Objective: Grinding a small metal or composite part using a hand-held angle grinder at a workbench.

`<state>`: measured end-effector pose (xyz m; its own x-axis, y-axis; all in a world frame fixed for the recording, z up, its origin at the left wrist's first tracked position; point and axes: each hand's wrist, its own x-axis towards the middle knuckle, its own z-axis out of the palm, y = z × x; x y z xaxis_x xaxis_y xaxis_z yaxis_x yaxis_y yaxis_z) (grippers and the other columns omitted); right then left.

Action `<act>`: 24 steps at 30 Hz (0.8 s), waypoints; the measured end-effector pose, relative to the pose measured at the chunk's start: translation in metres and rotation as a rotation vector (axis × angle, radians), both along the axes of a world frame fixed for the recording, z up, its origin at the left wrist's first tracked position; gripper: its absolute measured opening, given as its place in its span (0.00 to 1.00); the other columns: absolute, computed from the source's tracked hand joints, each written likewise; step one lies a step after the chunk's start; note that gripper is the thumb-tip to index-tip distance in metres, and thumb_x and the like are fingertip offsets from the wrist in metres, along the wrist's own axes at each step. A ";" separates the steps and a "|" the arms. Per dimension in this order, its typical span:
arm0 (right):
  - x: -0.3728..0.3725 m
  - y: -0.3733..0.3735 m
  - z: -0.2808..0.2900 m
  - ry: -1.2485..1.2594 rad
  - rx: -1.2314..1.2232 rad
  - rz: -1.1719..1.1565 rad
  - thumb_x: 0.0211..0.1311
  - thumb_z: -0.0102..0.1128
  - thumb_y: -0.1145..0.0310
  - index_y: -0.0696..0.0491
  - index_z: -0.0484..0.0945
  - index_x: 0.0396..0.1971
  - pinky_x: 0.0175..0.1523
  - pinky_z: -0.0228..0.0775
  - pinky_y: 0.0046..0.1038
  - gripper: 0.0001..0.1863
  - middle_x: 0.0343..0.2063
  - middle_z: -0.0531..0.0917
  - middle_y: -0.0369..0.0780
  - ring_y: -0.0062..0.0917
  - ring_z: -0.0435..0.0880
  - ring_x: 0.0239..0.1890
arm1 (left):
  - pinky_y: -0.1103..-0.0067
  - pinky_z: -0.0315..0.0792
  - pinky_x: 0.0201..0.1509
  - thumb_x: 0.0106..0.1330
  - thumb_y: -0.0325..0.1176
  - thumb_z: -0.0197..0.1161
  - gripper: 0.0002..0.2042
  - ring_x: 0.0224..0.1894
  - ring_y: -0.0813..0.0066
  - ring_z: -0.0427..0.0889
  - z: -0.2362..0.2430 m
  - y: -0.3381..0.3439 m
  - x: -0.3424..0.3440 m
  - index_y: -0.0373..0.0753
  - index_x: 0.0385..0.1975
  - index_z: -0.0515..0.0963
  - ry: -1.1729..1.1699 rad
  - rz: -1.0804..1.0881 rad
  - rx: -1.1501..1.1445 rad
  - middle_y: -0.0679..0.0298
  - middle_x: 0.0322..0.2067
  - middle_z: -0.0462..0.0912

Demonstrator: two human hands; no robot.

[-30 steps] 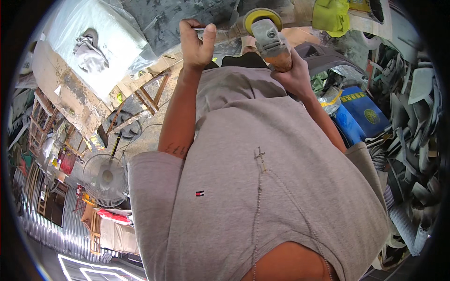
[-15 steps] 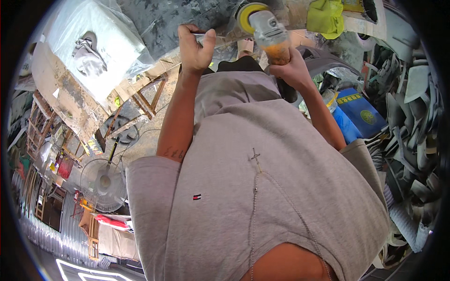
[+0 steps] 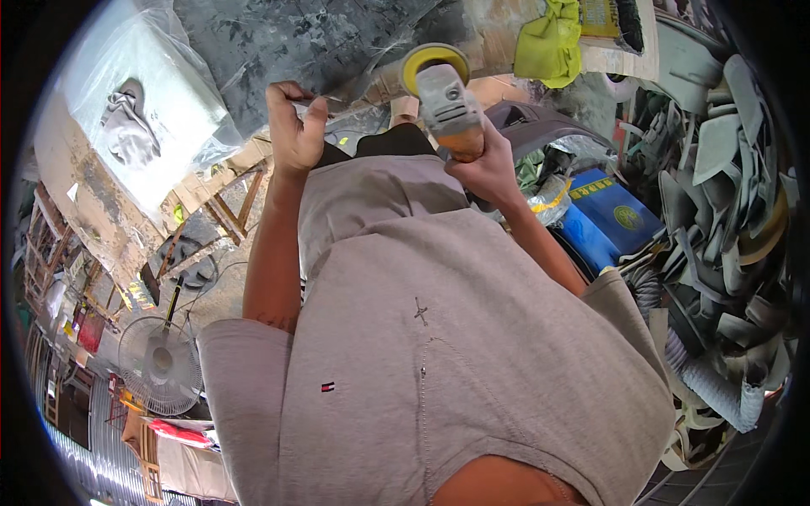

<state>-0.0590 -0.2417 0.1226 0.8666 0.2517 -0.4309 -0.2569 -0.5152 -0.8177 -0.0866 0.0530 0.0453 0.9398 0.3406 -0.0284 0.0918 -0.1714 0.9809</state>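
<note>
My right hand (image 3: 488, 167) is wrapped around the orange-brown grip of a dusty grey angle grinder (image 3: 451, 110). A round disc with a yellow rim (image 3: 434, 67) sits at its far end, apart from the bench edge. To the left, my left hand (image 3: 295, 131) is closed, thumb against curled fingers, pinching a thin flat piece (image 3: 305, 108) close to the near edge of the dark bench top (image 3: 304, 42). Most of that piece is hidden by the fingers, so its kind does not show.
A plastic-covered white surface (image 3: 160, 93) at the far left bears a grey cloth (image 3: 126, 126). Yellow-green fabric (image 3: 548, 46) hangs beyond the grinder. On the right are a blue packet (image 3: 612, 211) and piled grey curved pieces (image 3: 717, 160). A fan (image 3: 160, 358) stands lower left.
The view has shifted, with surroundings sliding left and slightly down. Both hands have come a little closer to my body. The grinder has turned, its disc now showing as a flatter oval.
</note>
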 end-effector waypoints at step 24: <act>0.008 0.036 -0.006 -0.270 -0.415 0.200 0.39 0.73 0.66 0.56 0.77 0.42 0.42 0.76 0.37 0.25 0.33 0.85 0.48 0.46 0.85 0.38 | 0.67 0.66 0.46 0.55 0.38 0.65 0.20 0.38 0.56 0.68 -0.001 -0.009 -0.002 0.30 0.37 0.65 0.022 0.012 0.062 0.51 0.35 0.67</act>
<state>-0.0508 -0.2053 0.1162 0.9128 0.2795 -0.2978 0.0710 -0.8266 -0.5583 -0.0888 0.0438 0.0444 0.9348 0.3540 -0.0272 0.1154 -0.2304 0.9662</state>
